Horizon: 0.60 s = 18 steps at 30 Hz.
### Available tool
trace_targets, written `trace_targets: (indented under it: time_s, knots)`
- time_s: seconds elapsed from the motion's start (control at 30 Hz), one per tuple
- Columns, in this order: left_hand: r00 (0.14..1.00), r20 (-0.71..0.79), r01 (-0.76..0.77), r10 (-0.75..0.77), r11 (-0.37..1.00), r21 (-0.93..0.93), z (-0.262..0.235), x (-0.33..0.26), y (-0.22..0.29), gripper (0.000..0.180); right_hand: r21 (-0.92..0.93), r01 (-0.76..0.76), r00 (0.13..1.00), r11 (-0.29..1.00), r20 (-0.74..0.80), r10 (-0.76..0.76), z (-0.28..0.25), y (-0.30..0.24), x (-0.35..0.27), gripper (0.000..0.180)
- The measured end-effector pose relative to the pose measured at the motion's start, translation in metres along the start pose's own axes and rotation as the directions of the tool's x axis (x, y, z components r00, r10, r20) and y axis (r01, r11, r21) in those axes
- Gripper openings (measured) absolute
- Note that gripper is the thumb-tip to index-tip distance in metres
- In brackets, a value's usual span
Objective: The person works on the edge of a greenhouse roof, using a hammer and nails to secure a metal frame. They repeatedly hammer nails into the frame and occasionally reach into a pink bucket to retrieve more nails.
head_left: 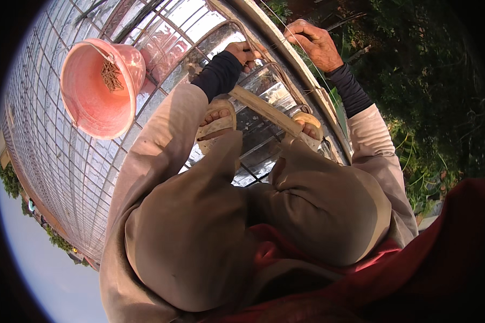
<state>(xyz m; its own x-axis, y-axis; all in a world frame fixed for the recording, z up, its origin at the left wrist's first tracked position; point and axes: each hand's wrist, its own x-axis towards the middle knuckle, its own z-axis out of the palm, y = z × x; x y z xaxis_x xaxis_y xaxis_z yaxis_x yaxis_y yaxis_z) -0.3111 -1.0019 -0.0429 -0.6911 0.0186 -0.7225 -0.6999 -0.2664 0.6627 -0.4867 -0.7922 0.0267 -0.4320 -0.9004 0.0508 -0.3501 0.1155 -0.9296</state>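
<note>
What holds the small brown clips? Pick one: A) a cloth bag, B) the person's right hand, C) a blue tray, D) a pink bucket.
D: the brown clips lie at the bottom of the pink bucket, which sits on the glazed roof to the person's left.

Left hand (244, 53) and right hand (313, 43) grip roof bars (285, 48) beside pink bucket (99, 89).

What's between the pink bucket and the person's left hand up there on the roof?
In the head view, between the pink bucket and the left hand lie only glass roof panes in their metal frame; nothing else sits there.
</note>
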Motion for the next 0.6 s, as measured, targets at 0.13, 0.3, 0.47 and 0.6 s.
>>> trace_targets:
  time_s: [0.13, 0.3, 0.47, 0.6]
  knots:
    - [0.996, -0.080, 0.036, -0.035, 0.999, 0.015, 0.011, -0.001, 0.009, 0.020, -0.065, 0.076, 0.997, 0.995, -0.004, -0.077, -0.001, 0.008, -0.010, 0.018]
    - [0.976, -0.205, 0.133, -0.076, 0.951, 0.278, 0.013, -0.003, 0.012, 0.014, -0.078, -0.014, 1.000, 0.997, -0.003, 0.014, 0.000, -0.015, -0.009, 0.017]
    - [0.970, -0.236, 0.133, -0.058, 0.940, 0.315, 0.009, 0.009, 0.003, 0.009, -0.197, -0.136, 0.837, 0.971, -0.547, 0.006, -0.031, -0.050, -0.016, 0.019]
    - [0.977, -0.215, 0.025, 0.014, 0.984, 0.179, 0.016, 0.000, 0.000, 0.005, -0.366, -0.111, 0.798, 0.924, -0.587, -0.136, -0.024, -0.095, -0.024, 0.016]
